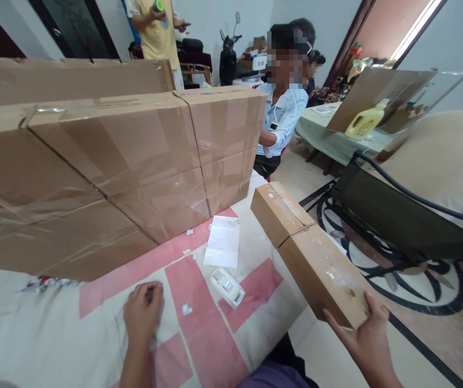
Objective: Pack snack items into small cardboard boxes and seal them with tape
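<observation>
My right hand [366, 334] grips the near end of a long, narrow cardboard box [328, 264], with the thumb and fingers on either side of the end. A dark strap line crosses the box, and clear tape shines on its top. The box lies along the right edge of the cloth-covered surface. My left hand [142, 310] rests on the pink-and-white cloth [199, 312], fingers curled in, with nothing visible in it. Between the hands lie a small white plastic device [228, 288], a sheet of white paper [222, 242] and several small paper scraps [186, 309].
A large taped cardboard box [134, 161] walls off the far left. Behind it a person in a light blue shirt [286, 116] sits, and another in yellow [159, 40] stands. To the right are a dark folding frame [401, 210] and a table with a yellow bottle [365, 121].
</observation>
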The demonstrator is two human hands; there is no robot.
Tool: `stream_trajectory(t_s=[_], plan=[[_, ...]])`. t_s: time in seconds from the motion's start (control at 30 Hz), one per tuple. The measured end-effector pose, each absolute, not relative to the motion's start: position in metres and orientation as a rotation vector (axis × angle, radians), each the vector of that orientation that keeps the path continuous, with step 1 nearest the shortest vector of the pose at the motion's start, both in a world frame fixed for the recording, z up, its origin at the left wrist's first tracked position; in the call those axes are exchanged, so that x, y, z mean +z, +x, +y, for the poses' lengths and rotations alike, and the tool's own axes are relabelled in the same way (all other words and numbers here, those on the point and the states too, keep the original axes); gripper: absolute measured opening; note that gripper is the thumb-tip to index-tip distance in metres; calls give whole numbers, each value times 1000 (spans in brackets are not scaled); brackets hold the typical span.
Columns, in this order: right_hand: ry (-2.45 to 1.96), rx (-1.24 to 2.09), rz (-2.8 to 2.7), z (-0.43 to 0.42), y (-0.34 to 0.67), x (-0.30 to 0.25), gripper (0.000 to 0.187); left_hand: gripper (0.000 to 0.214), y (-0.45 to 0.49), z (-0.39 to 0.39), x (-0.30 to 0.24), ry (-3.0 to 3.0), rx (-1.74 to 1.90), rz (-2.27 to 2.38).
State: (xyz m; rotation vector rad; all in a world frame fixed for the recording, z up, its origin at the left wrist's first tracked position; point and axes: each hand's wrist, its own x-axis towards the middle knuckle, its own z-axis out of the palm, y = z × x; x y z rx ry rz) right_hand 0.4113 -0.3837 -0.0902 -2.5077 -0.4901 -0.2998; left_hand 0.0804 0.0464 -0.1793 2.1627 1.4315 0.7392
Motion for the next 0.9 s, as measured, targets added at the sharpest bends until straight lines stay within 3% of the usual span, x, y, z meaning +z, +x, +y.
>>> stream_trajectory(t_s=[0.33,0.9], plan=[[-2488,-289,-440,-382,406,-99,123,34,81,46,-178,2171,725,1468],[-2367,-367,-725,-328,481,-113,122,32,81,47,-182,2170,704,1474]])
